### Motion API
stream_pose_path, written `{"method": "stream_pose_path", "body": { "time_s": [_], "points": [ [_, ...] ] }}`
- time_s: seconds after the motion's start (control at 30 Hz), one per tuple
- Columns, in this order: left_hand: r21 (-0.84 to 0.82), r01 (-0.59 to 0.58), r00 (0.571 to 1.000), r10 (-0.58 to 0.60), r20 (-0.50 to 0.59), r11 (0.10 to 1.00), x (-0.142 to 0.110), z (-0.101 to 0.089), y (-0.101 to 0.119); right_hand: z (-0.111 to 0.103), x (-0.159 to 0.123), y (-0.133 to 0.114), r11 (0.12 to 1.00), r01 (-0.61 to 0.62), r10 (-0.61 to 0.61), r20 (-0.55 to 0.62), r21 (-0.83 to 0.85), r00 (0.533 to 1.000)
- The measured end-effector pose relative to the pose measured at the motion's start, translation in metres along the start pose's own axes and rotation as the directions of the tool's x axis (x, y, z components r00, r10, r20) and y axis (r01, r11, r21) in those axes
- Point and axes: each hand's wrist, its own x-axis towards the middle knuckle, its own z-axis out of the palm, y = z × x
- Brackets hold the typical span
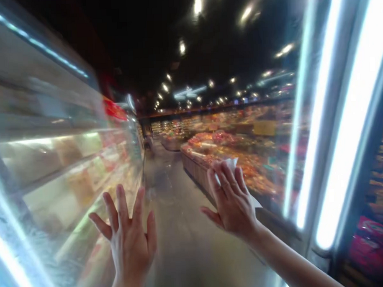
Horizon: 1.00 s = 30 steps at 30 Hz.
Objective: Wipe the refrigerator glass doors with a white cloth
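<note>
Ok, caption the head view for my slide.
Left hand spread, right hand against a white sheet, both raised before a store aisle between blurred shelves and bright light tubes.

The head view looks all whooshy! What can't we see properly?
- Goods on the left-side shelves, head view: smeared by blur.
- White thing, head view: mostly behind the right hand.
- Pink things, head view: too blurry to name.
- Left forearm, head view: cut off by the bottom edge below the left hand.
</note>
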Motion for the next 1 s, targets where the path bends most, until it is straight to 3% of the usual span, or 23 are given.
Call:
{"method": "stream_pose_path", "body": {
  "time_s": [0.07,0.17,0.2,0.3,0.43,0.5,0.6,0.73,0.87,1.0],
  "points": [
    [0.02,0.001,1.0,-0.001,-0.003,1.0,-0.002,-0.006,-0.02,0.005,0.008,-0.023,1.0,0.003,-0.003,-0.001,0.008,1.0],
    [0.04,0.011,1.0,-0.011,0.002,0.999,-0.004,-0.016,-0.051,0.014,0.022,-0.058,0.978,0.196,-0.198,0.028,0.068,0.98],
    [0.046,0.018,1.0,-0.018,-0.002,0.999,-0.005,-0.02,-0.063,0.017,0.027,-0.07,0.976,0.206,-0.208,0.028,0.073,0.978],
    [0.064,0.031,0.999,-0.03,-0.013,0.997,-0.005,-0.03,-0.098,0.025,0.043,-0.102,0.996,0.088,-0.088,0.013,0.036,0.996],
    [0.06,0.006,1.0,-0.006,-0.007,0.998,-0.003,-0.043,-0.14,0.035,0.068,-0.14,0.971,0.232,-0.234,0.035,0.057,0.971],
    [0.069,0.0,1.0,0.001,-0.008,0.998,-0.004,-0.048,-0.156,0.04,0.081,-0.158,0.977,0.21,-0.211,0.031,0.047,0.977],
    [0.07,-0.01,1.0,0.011,-0.023,0.998,-0.007,-0.052,-0.173,0.048,0.095,-0.184,0.987,0.157,-0.158,0.024,0.042,0.987],
    [0.029,-0.008,0.999,0.01,-0.047,1.0,-0.012,-0.053,-0.187,0.055,0.104,-0.21,0.933,0.34,-0.346,0.036,0.12,0.938],
    [0.001,0.024,0.999,-0.024,-0.04,1.0,-0.015,-0.053,-0.197,0.054,0.11,-0.215,0.981,0.187,-0.189,0.033,0.049,0.981],
    [-0.026,0.03,0.999,-0.031,-0.029,0.999,-0.016,-0.053,-0.199,0.051,0.112,-0.213,0.943,0.323,-0.328,0.06,0.081,0.943]
  ]
}}
